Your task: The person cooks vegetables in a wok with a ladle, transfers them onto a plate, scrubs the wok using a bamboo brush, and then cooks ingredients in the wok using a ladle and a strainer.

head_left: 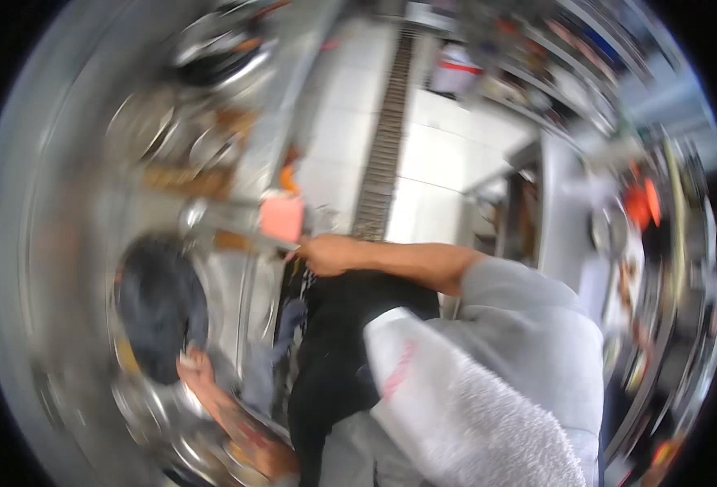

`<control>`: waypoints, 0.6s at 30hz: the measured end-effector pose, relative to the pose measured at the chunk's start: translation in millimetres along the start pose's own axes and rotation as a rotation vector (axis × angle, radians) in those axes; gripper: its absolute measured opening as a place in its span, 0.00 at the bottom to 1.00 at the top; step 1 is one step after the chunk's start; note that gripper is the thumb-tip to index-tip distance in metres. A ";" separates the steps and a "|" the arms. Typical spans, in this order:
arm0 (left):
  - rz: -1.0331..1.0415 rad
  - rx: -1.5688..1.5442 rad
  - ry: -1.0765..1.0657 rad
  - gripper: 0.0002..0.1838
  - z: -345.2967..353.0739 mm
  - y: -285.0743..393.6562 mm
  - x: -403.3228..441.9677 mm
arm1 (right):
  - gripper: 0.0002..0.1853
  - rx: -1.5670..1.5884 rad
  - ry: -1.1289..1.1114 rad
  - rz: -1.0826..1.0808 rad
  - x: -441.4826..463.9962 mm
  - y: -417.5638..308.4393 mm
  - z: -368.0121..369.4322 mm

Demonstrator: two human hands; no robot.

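A dark wok [159,304] sits on the cooking range at the left of the head view, tilted and blurred by motion. My left hand [198,369] is closed at its near edge, with a bit of something pale by the fingers. My right hand [326,253] is closed at the front edge of the range. What it holds is too blurred to make out. Just beyond it is a pink, square-looking object [281,217]. A white towel [456,390] hangs over my grey shirt.
Round metal pans [143,126] stand farther along the range. A drain grate [387,122] runs through the white tiled floor. On the right are a steel counter [565,203] and crowded shelves [537,73]. A white bucket [456,71] with a red band stands at the far end.
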State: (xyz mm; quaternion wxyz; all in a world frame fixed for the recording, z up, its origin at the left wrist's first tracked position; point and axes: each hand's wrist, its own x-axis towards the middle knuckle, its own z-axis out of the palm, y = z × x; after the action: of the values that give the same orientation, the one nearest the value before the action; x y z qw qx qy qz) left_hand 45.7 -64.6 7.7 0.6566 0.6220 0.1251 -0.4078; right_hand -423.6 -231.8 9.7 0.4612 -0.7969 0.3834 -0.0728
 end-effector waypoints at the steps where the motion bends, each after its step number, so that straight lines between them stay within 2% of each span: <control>1: 0.313 0.757 -0.065 0.18 6.4 -12.0 23.4 | 0.23 0.006 -0.016 0.105 -0.5 6.2 -11.4; 2: 0.672 1.478 0.007 0.18 15.5 -21.6 40.6 | 0.22 -0.091 0.052 0.078 7.5 24.0 -3.5; 3: 0.776 1.664 0.071 0.17 23.4 -34.5 35.2 | 0.21 -0.205 0.090 0.029 13.4 38.6 11.6; 4: 0.950 1.684 0.087 0.16 24.7 -43.6 28.0 | 0.20 -0.256 0.117 0.062 13.0 44.8 10.6; 7: 1.437 1.368 -0.258 0.15 24.4 -61.3 -21.7 | 0.18 -0.280 0.197 0.095 35.2 79.6 46.0; 9: 1.702 1.168 -0.537 0.14 29.9 -68.5 -45.7 | 0.18 -0.480 0.117 0.538 45.0 67.9 52.6; 11: 1.690 1.221 -0.518 0.14 22.0 -79.6 -52.4 | 0.21 -0.565 0.482 0.345 29.2 58.2 63.8; 13: 1.603 1.328 -0.459 0.14 11.2 -90.4 -48.2 | 0.24 -0.316 0.452 0.309 16.5 36.2 57.0; 15: 1.540 1.423 -0.437 0.14 6.2 -98.8 -39.9 | 0.27 -0.299 0.439 0.287 17.4 33.2 64.2; 18: 1.431 1.539 -0.370 0.14 -10.6 -106.0 -26.6 | 0.24 -0.339 0.366 0.248 25.3 22.8 65.7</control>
State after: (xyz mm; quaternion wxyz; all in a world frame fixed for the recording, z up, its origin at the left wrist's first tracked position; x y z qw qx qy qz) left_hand -40.9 -33.5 -52.2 0.1828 0.7265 -0.6622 0.0152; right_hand -387.5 -210.8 -51.4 0.2498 -0.7832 0.5617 -0.0933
